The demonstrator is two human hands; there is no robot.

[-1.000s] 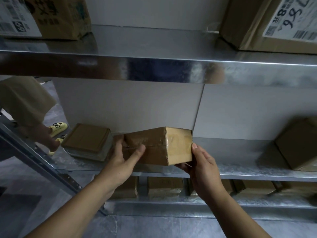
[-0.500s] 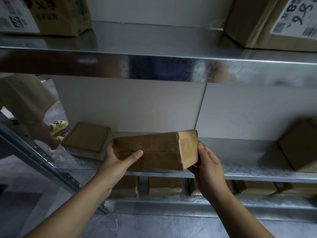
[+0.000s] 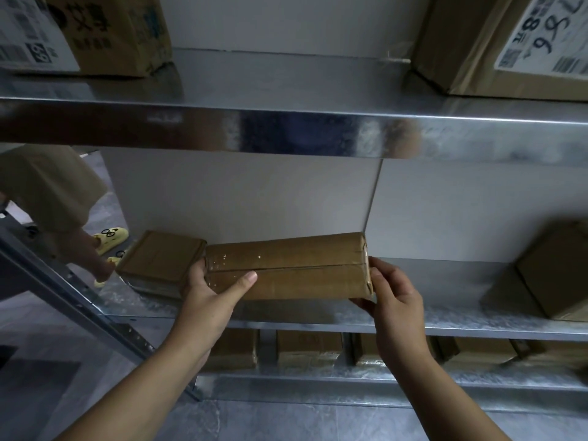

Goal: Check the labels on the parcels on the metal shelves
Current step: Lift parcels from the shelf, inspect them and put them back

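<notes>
Readable markings only on the two top-shelf cartons.

Upper right of the frame: white shipping label on a brown carton, seen upside down, handwritten digits reading roughly "98" and "86", plus a printed barcode and a QR square, fine print too small to read. Upper left: white label on another carton, barcode blocks and a small dark square with what looks like "69", remainder blurred; dark Chinese characters printed on that carton's brown face, not legible. Nothing readable on the taped parcel held at centre, nor on the lower-shelf parcels.
</notes>
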